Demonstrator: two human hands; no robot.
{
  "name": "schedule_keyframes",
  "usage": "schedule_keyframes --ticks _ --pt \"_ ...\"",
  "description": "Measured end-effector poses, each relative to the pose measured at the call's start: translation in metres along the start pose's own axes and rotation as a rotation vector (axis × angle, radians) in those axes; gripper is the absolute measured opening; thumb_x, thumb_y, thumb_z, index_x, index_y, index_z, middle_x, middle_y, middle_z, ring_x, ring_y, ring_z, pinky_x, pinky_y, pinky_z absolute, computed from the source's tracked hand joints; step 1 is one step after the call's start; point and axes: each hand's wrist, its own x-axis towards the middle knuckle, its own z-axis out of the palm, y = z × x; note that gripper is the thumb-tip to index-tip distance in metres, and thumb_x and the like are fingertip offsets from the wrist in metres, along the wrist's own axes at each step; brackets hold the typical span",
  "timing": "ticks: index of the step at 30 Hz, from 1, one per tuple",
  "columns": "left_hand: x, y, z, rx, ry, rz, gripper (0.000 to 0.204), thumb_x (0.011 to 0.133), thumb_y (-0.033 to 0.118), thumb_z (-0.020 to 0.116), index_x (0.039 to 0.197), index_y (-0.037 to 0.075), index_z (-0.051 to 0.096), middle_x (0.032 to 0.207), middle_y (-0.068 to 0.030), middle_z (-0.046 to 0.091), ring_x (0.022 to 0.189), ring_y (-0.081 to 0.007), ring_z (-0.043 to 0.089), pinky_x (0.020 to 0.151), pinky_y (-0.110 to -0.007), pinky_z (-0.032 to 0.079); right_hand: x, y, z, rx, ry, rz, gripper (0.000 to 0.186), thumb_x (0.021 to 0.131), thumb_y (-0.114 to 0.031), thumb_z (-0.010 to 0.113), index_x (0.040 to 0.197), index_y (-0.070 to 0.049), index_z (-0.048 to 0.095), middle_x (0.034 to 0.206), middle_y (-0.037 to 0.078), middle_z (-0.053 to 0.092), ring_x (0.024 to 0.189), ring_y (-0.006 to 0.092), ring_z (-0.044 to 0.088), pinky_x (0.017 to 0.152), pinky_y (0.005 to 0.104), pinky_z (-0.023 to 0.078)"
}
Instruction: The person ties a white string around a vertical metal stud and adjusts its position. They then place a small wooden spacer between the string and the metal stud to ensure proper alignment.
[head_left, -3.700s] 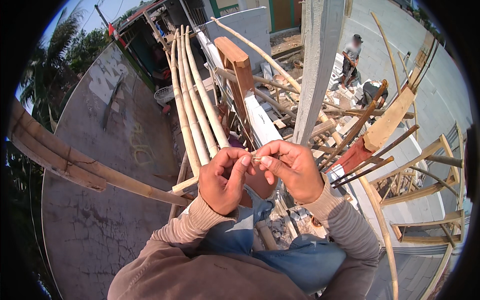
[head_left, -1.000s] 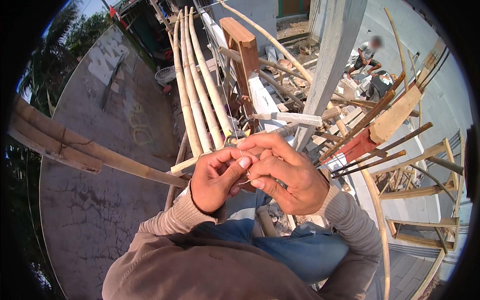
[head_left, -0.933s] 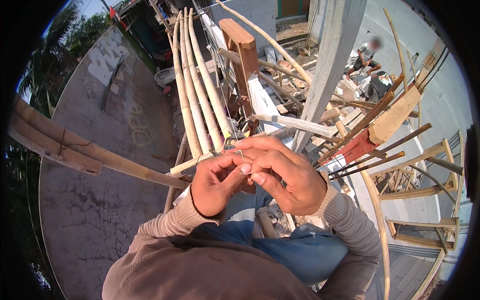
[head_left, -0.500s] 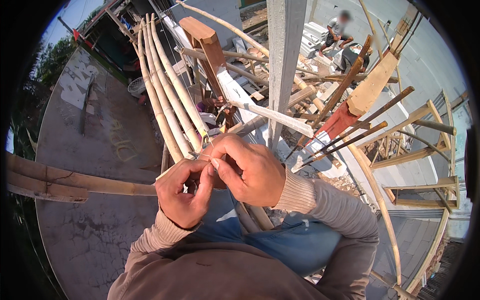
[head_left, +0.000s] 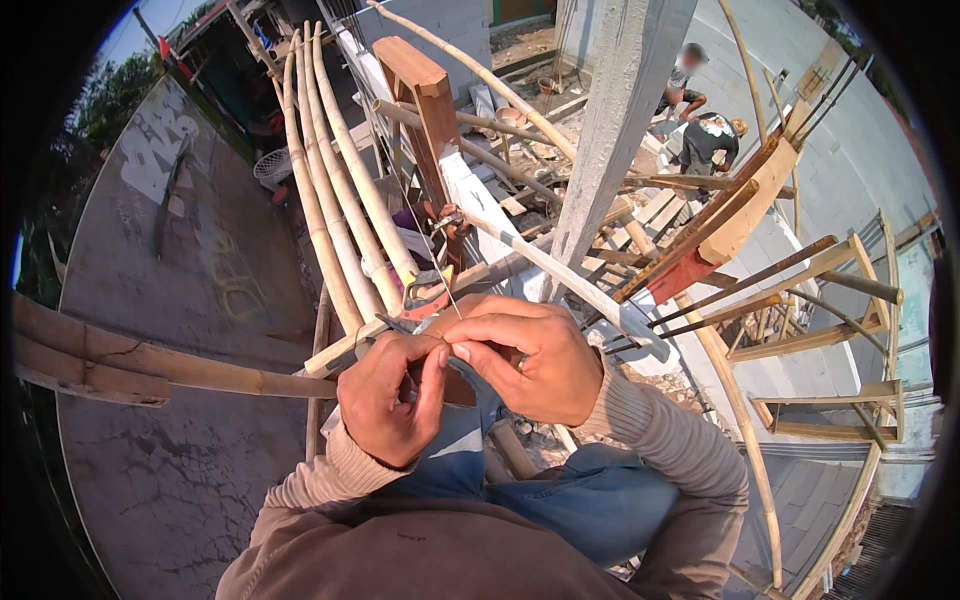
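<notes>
1. Between the left hand (head_left: 388,398) and right hand (head_left: 545,368), a thin string (head_left: 449,291) is held in narrow fingertip pinches.
2. A longer straight run is shown than half a second ago; firmer tension is suggested.
3. Beyond, a red-and-yellow tool (head_left: 424,307) is uncovered near bamboo poles (head_left: 374,200).

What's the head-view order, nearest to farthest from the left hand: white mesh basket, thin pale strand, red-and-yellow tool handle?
1. Thin pale strand: at the left hand.
2. Red-and-yellow tool handle: just beyond.
3. White mesh basket: far, upper left.
</notes>
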Motion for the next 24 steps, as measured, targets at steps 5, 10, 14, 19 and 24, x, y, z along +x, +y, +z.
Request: schedule_keyframes --ticks 5,10,14,19,24 --pt "0.002 -0.003 0.003 0.018 0.023 0.046 0.007 0.083 -0.006 0.065 0.088 -0.003 0.062 0.076 -0.0093 0.063 0.053 -0.0093 0.054 0.047 -0.022 0.04 0.003 -0.002 -0.001 -0.064 -0.007 -0.047 0.015 0.082 0.007 0.063 0.096 0.003 0.065 0.09 0.012 0.064 0.076 0.0226 0.066 0.065 0.0294 0.052" --pt "0.006 -0.01 0.004 0.025 0.007 0.054 0.011 0.082 -0.005 0.066 0.093 -0.003 0.064 0.079 -0.0105 0.065 0.056 -0.0113 0.057 0.048 -0.022 0.042 0.007 0.002 0.005 -0.071 0.052 -0.076 0.014 0.083 0.007 0.062 0.096 0.001 0.063 0.09 0.011 0.063 0.072 0.0184 0.064 0.061 0.0268 0.05" --pt "0.008 -0.009 0.003 -0.063 0.017 -0.025 0.016 0.08 -0.004 0.068 0.095 -0.001 0.065 0.08 -0.0118 0.065 0.057 -0.0165 0.059 0.05 -0.025 0.044 0.006 -0.004 0.006 0.056 0.07 0.011 0.013 0.084 0.007 0.063 0.095 0.001 0.062 0.093 0.01 0.064 0.073 0.0098 0.062 0.058 0.0228 0.048" --pt "0.007 -0.013 0.0 -0.061 0.049 0.008 0.017 0.08 -0.005 0.068 0.095 -0.001 0.066 0.081 -0.0121 0.066 0.059 -0.0169 0.061 0.051 -0.025 0.045 0.004 -0.007 0.004 0.16 0.072 0.292 0.013 0.086 0.006 0.063 0.098 0.002 0.059 0.086 0.008 0.065 0.064 0.0037 0.058 0.053 0.019 0.046" --pt "0.007 -0.013 0.0 0.021 0.048 0.139 0.02 0.078 -0.008 0.067 0.096 -0.002 0.066 0.083 -0.0119 0.067 0.064 -0.017 0.064 0.05 -0.024 0.046 0.005 -0.002 0.004 0.164 0.05 0.331 0.012 0.087 0.003 0.064 0.098 0.004 0.061 0.076 0.004 0.062 0.058 0.0019 0.052 0.048 0.0194 0.04"
